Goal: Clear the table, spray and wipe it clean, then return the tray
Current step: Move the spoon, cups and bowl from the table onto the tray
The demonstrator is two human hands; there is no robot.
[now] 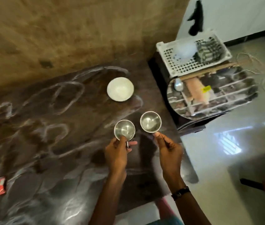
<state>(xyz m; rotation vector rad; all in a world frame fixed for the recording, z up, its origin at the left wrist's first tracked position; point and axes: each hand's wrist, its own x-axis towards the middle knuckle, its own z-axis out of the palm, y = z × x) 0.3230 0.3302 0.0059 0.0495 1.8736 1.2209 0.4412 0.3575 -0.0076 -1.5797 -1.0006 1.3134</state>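
While both hands hover over the right end of the dark desk (47, 143), each carries a steel cup: the left hand (117, 153) has its grip closed on the handle and rim of the left steel cup (124, 130), and the right hand (169, 150) pinches the near rim of the right steel cup (150, 121). Both cups sit upright, mouths up, side by side but apart, and whether they rest on the desk or hang just above it, I can't tell. A watch (180, 193) rides the right wrist. Just beyond the cups, a white bowl (120, 89) stands on the desk, with chalky swirl marks (66, 96) spread across the surface to its left. Off the desk's right edge, on a low dark stand, lies the shiny steel tray (225, 101), a spoon (178, 85) resting at its far left. Touching the tray's far side is a white perforated basket (191, 54) with a blurred white item and cloth inside. Over at the far left edge, two red wrappers (0, 185) lie on the desk.
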